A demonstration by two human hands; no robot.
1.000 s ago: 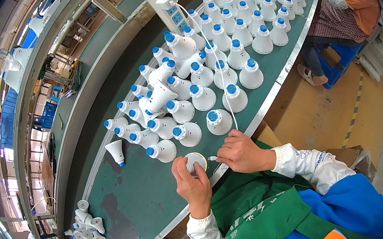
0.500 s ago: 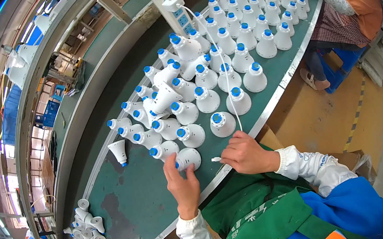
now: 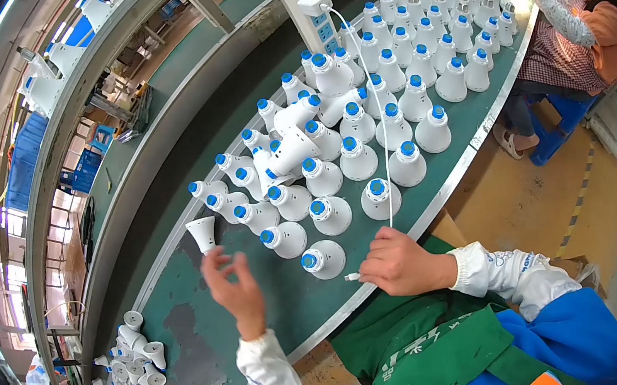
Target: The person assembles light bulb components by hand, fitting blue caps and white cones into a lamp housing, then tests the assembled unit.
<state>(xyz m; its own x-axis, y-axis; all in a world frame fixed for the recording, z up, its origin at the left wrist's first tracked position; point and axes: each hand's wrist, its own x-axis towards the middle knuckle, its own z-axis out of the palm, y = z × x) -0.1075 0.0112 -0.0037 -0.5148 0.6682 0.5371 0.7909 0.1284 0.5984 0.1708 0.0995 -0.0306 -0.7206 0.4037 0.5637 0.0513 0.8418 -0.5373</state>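
My right hand (image 3: 396,263) is closed around a thin white charging cable (image 3: 392,181), whose small plug (image 3: 351,276) sticks out to the left of the fingers. My left hand (image 3: 235,289), slightly blurred, has its fingers apart and holds nothing that I can see. Its fingertips are just below a single white cone-shaped bulb (image 3: 203,232), wide end up; the narrow end is hidden by the fingers. Between my hands a blue-capped bulb (image 3: 324,259) sits tilted on the green bench. Beyond it stand rows of similar bulbs (image 3: 331,215), with some lying piled on others.
A socket strip on a post (image 3: 308,9) carries a white charger (image 3: 315,3) with the cable. More bulbs lie heaped at the lower left (image 3: 138,363). Another person (image 3: 567,26) sits at the far right end. The bench's metal edge (image 3: 442,198) runs in front of me.
My left hand has let go of the blue-capped bulb near the plug and moved left to the lone bulb. My right hand still holds the cable. The whole view has shifted slightly.
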